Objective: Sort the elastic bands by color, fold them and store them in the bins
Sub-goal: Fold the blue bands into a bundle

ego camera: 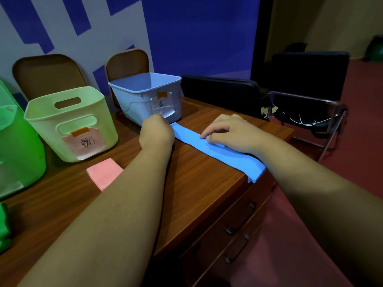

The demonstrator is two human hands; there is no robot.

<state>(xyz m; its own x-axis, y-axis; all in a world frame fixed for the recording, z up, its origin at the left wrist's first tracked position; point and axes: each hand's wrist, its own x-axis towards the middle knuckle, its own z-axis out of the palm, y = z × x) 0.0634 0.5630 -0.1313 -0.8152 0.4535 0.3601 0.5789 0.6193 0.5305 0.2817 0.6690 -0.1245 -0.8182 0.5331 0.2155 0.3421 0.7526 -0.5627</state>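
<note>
A long blue elastic band (192, 139) lies flat across the wooden desk (199, 175), its near end hanging over the right edge. My left hand (156, 131) pinches the band's far end just in front of the pale blue bin (145, 94). My right hand (230, 133) rests on the middle of the band with its fingers loosely bent. A folded pink band (103, 172) lies on the desk to the left of my left forearm. The pale yellow bin (70, 123) and the green bin (18, 150) stand further left.
A green piece (4, 224) shows at the left edge. Two brown chair backs (47, 73) stand behind the bins. A black chair (306, 90) is to the right of the desk. Desk drawers with handles (240, 222) face the red floor.
</note>
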